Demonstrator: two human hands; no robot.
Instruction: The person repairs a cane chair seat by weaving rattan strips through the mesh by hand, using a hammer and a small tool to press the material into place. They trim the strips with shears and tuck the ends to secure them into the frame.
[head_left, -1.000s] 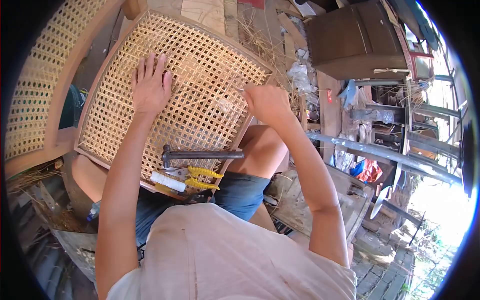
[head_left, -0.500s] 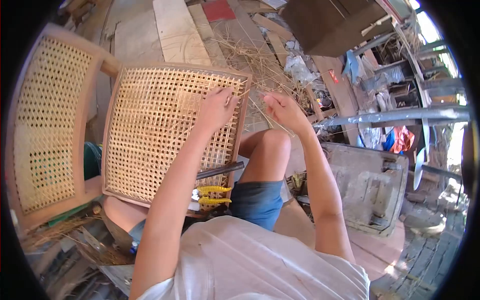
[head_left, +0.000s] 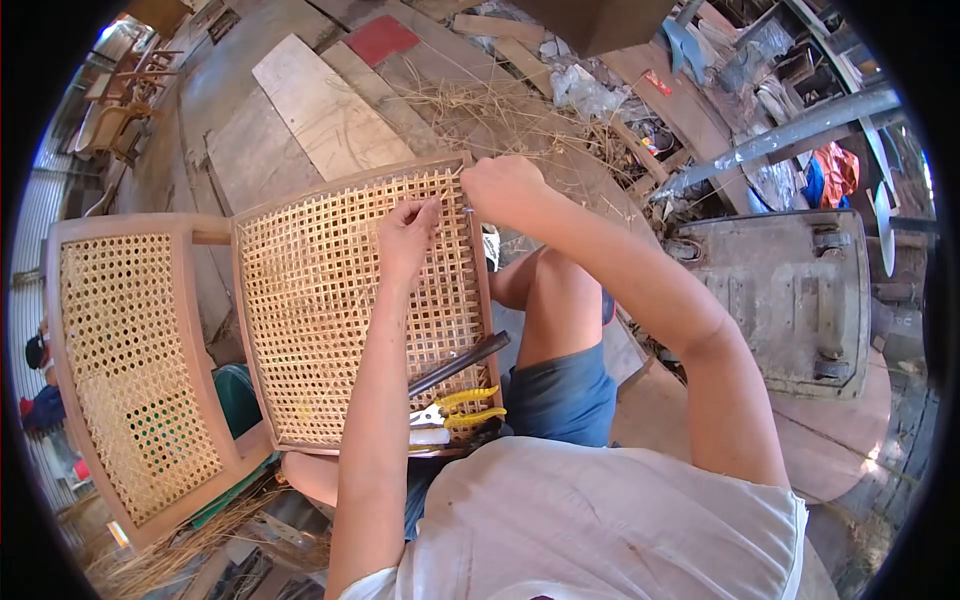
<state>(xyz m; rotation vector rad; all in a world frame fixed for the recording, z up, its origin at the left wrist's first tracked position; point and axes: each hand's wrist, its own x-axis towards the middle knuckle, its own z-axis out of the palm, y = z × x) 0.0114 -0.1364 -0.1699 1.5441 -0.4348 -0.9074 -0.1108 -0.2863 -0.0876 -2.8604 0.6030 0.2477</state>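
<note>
A wooden chair seat with woven cane webbing (head_left: 320, 290) lies across my lap, joined to a cane-panelled backrest (head_left: 130, 350) on the left. My left hand (head_left: 408, 240) is over the upper right of the webbing, thumb and forefinger pinched on what looks like a thin cane strand. At the seat's upper right corner, my right hand (head_left: 505, 188) is closed against the frame. A small thin tip shows below its fingers; what they hold is mostly hidden. Yellow-handled pliers (head_left: 465, 408) and a dark bar (head_left: 460, 365) rest on the seat's near right part.
Loose cane strips (head_left: 480, 105) litter the floor ahead, beside wooden boards (head_left: 325, 110) and a red square (head_left: 381, 40). A grey plastic panel (head_left: 780, 300) lies to the right, below a metal pipe (head_left: 780, 140). Wooden chair parts (head_left: 125, 100) stand far left.
My right hand has moved left, from beyond the seat's edge onto its upper right corner. My left hand's fingers have drawn into a pinch. The view has shifted, showing more on the left.
</note>
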